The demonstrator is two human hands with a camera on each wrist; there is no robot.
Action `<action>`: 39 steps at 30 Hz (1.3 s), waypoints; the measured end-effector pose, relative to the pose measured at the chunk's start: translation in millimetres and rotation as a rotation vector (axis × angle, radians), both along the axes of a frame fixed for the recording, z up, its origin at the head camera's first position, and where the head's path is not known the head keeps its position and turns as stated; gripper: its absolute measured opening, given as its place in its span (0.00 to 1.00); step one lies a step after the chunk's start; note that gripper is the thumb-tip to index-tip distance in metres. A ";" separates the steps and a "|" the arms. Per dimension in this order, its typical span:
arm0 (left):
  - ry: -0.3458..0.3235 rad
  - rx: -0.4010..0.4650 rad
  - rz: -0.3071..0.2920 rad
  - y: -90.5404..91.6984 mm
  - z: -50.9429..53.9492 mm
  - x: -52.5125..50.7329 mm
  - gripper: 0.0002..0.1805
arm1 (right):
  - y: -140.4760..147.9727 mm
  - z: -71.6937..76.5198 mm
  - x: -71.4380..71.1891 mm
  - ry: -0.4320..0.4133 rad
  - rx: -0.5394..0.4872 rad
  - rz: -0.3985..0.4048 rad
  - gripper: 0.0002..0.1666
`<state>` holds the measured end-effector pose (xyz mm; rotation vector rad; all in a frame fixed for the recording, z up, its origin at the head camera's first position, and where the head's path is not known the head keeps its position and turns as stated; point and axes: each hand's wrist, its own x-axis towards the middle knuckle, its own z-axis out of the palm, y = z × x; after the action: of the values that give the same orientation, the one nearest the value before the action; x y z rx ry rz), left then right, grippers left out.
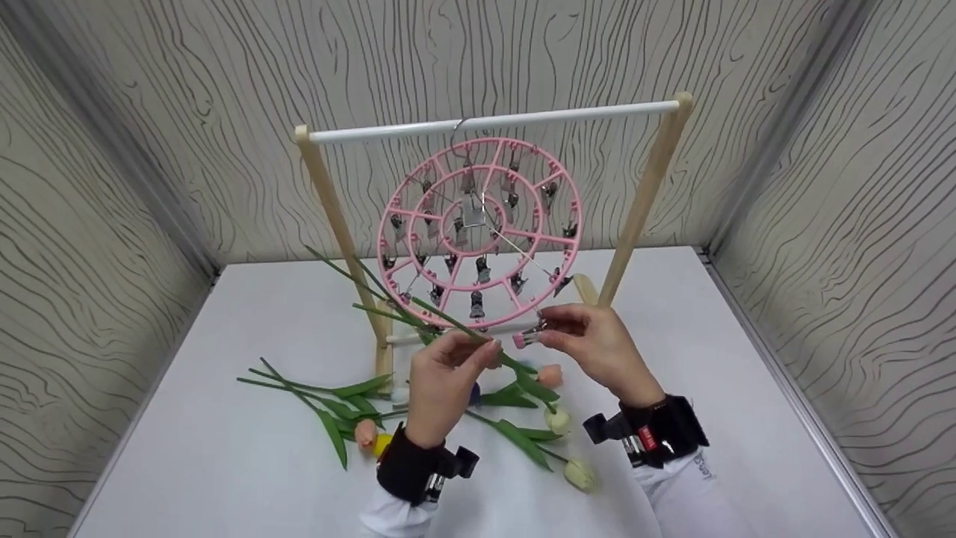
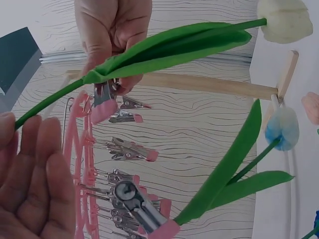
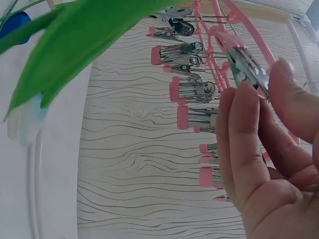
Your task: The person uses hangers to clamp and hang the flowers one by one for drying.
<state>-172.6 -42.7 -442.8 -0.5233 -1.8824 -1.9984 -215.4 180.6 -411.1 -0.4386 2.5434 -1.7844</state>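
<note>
My left hand [image 1: 441, 385] pinches the green stem of a white tulip [image 2: 286, 21] between thumb and fingers. Its leaves reach across in front of my right hand [image 1: 603, 350], which pinches the handles of a metal clip [image 3: 245, 62] with pink tips. That clip hangs at the lower right rim of a round pink clip hanger [image 1: 576, 209]. The stem and the clip are apart in the head view. A blue-and-white tulip [image 2: 282, 129] appears to hang by its stem from another clip [image 2: 147, 211].
A wooden rack [image 1: 644, 198] with a white top bar [image 1: 567, 117] carries the hanger. Several more metal clips [image 1: 476, 302] dangle from its rings. Loose tulips lie on the white table [image 1: 194, 441], including a peach one [image 1: 366, 433] and a white one [image 1: 579, 474].
</note>
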 end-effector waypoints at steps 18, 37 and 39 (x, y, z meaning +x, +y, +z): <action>-0.048 0.008 0.017 -0.9 3.0 -10.0 0.07 | -14.7 3.9 26.5 0.157 0.032 -0.247 0.08; -0.123 0.025 0.192 -2.9 1.9 7.2 0.07 | -34.3 -8.7 30.6 0.355 0.047 -0.159 0.07; -0.114 0.029 0.197 -4.3 2.4 8.1 0.06 | -36.3 -8.3 30.9 0.361 0.050 -0.151 0.07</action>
<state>-164.5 -47.0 -440.4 -0.2105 -1.8861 -1.9594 -184.5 144.3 -419.4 -0.6367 2.9257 -1.8299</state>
